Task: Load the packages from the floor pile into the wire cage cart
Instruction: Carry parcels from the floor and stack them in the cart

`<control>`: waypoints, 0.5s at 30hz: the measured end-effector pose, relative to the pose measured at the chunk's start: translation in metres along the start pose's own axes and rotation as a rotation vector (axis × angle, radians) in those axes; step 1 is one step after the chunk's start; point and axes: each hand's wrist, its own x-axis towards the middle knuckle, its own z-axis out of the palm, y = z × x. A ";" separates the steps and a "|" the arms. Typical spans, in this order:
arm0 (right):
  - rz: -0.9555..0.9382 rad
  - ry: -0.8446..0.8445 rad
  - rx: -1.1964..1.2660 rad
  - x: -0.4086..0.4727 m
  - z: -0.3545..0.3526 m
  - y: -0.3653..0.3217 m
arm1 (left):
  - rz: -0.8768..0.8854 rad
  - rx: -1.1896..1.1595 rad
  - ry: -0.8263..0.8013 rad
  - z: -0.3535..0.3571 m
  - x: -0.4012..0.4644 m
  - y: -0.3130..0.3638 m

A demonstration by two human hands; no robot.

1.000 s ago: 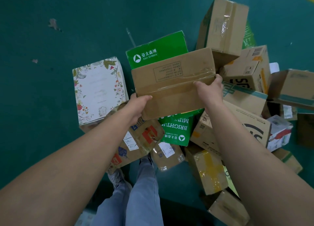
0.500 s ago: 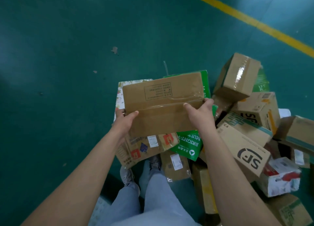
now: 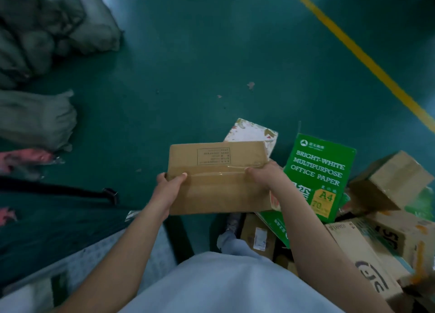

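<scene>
**Brown carton held in both hands above the floor pile**

A flat brown cardboard carton point(image 3: 219, 178), sealed along its middle with clear tape and printed with a small boxed label on its far half, was held level in front of the person, clear of the green floor point(image 3: 188, 65). The left hand point(image 3: 166, 195) gripped the carton's left end, thumb curled over the top face near the tape line and fingers under it. The right hand point(image 3: 266, 177) gripped the right end the same way, thumb on top at the tape. Both grips were closed on the carton.

Just beyond the carton's far right corner lay a white floral-printed box point(image 3: 254, 130), partly hidden behind it. To the right stood a green pack of A4 office paper point(image 3: 322, 169), tilted, its printed face turned toward the camera. Further right the pile of packages spread toward the right edge of the floor: a taped brown box point(image 3: 388, 180) lying at an angle, and cartons with black SF lettering point(image 3: 367, 263) nearer the person. A small labelled parcel point(image 3: 259, 239) lay below the carton beside the person's shoe point(image 3: 231, 225).

A yellow line point(image 3: 353, 51) crossed the floor's far right corner. Grey sacks point(image 3: 47, 25) were heaped at the far left, with pink-wrapped items point(image 3: 28, 158) and a dark strap with a buckle point(image 3: 70, 191) along the left edge.
</scene>
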 end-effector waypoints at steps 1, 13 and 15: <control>-0.017 0.002 -0.049 -0.008 0.012 -0.004 | -0.011 -0.029 0.000 -0.013 -0.006 -0.016; -0.327 -0.089 -0.514 -0.159 0.198 -0.016 | -0.135 -0.385 0.088 -0.161 -0.098 -0.242; -0.346 -0.114 -0.535 -0.174 0.224 -0.019 | -0.154 -0.418 0.114 -0.179 -0.110 -0.272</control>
